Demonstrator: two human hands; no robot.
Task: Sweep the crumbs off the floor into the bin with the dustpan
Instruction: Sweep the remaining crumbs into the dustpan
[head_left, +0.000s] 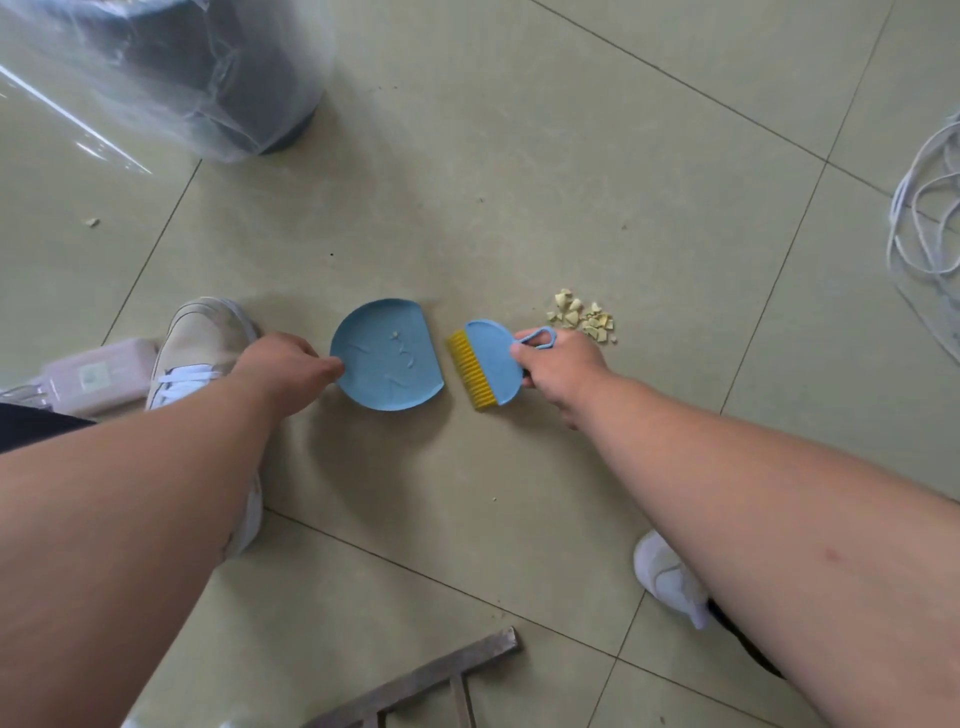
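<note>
The left hand (280, 364) grips the rear rim of the flat, round, light-blue plastic dustpan (387, 356). Its fingers are curled round that rim, and the pan lies on the pale tiled floor (519, 182) with its straight lip turned toward the right hand. One small crumb fleck sits on the pan surface.

Just beyond the lip, the right hand (558, 371) grasps the small blue plastic hand brush with yellow bristles (485, 366). Its fingers are closed over the brush body below the loop handle. The bristles face the dustpan lip, close to it but apart.

The pile of pale yellow crumbs (584, 319) lies on the floor just past the right fingers, on the side away from the dustpan. One stray crumb (92, 222) lies well beyond the left fingers, near the plastic-lined dark bin (197, 78), which stands far ahead of the left fingers.

Step in hand, as judged: positioning for the sweep.
- Carry the brush past the pile so that the bristles land behind the crumbs.
- Hold the dustpan lip pressed flat to the floor.
- Draw the crumbs in with short, low strokes to avoid scatter.

Count: one dustpan, one brush, one bin, one main pile, one stray crumb, two hands.
</note>
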